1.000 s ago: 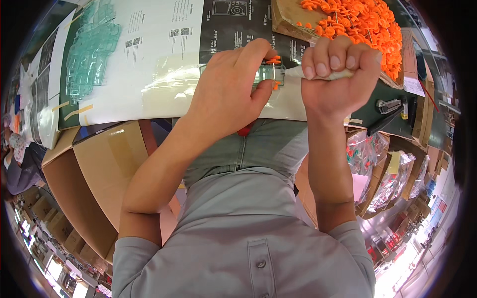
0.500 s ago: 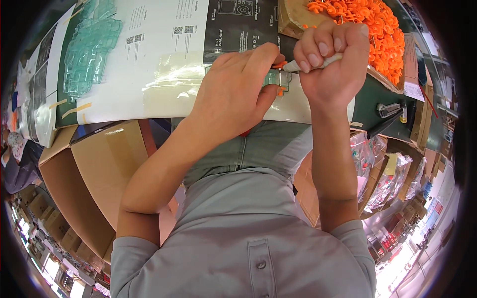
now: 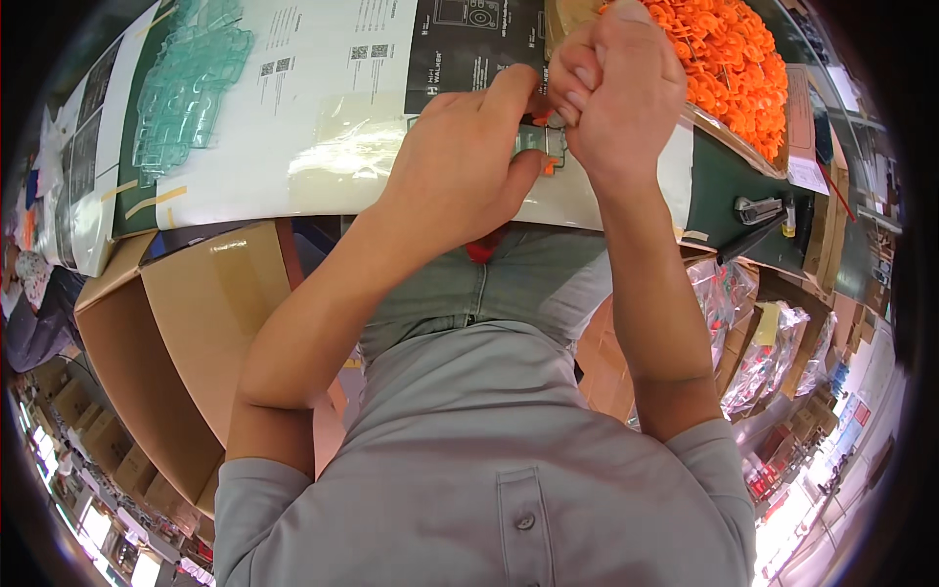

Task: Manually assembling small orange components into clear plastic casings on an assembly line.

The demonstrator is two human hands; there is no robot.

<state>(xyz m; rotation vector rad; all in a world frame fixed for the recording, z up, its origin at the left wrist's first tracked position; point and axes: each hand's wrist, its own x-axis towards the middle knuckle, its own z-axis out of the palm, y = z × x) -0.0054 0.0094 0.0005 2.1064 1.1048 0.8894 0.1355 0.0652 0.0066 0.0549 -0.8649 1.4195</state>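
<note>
A small clear greenish plastic part (image 3: 529,140) lies on the paper-covered table, with orange pieces (image 3: 550,164) at its edge and a thin metal rod across it. My left hand (image 3: 450,166) is curled over this part, thumb on the near side and fingertips on the far side, steadying it; the palm hides much of it. Close by on the right, my right hand (image 3: 621,98) is closed in a fist around a whitish tapered tube. Only the tube's tip (image 3: 556,119) shows now, beside the far orange piece and my left fingertips.
Stacked clear green plastic parts (image 3: 186,98) lie at the far left. A cardboard box heaped with orange plastic pieces (image 3: 738,73) stands at the right. A stapler (image 3: 758,209) lies near the right edge. Below the table are an open carton (image 3: 210,313) and bagged parts (image 3: 768,357).
My right hand has moved a little left and farther away, turning so that the tube is mostly hidden. My left hand stays on the plastic part, its fingertips slightly farther forward.
</note>
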